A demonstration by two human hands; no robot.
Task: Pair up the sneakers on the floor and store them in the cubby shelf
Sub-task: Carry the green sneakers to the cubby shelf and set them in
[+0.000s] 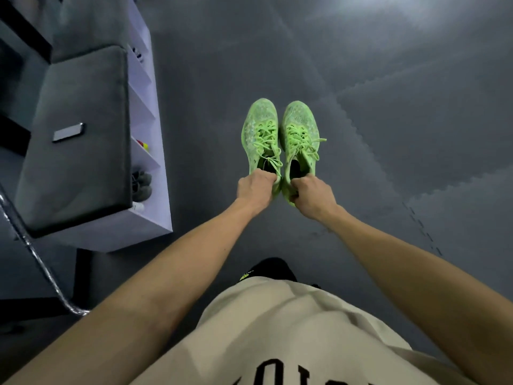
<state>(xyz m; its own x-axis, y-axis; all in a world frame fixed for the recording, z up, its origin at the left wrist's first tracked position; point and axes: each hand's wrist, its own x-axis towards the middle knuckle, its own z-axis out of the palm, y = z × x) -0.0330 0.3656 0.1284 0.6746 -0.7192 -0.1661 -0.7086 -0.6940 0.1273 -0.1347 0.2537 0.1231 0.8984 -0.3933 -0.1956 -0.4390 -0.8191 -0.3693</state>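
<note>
Two neon green sneakers sit side by side, toes pointing away from me, over the dark grey floor. My left hand (255, 190) grips the heel of the left green sneaker (261, 134). The heel of the right green sneaker (301, 140) is pinched by my right hand (312, 197). Whether the soles touch the floor I cannot tell. The white cubby shelf (151, 173) stands to the left, with grey sneakers (141, 183) in one compartment and other shoes partly visible in others.
A grey cushion (77, 134) lies on top of the shelf with a phone (68, 132) on it. A metal bar (36, 254) slants across the lower left. My black shoe (273, 269) shows below the hands. Foam floor mats (388, 120) stretch to the right.
</note>
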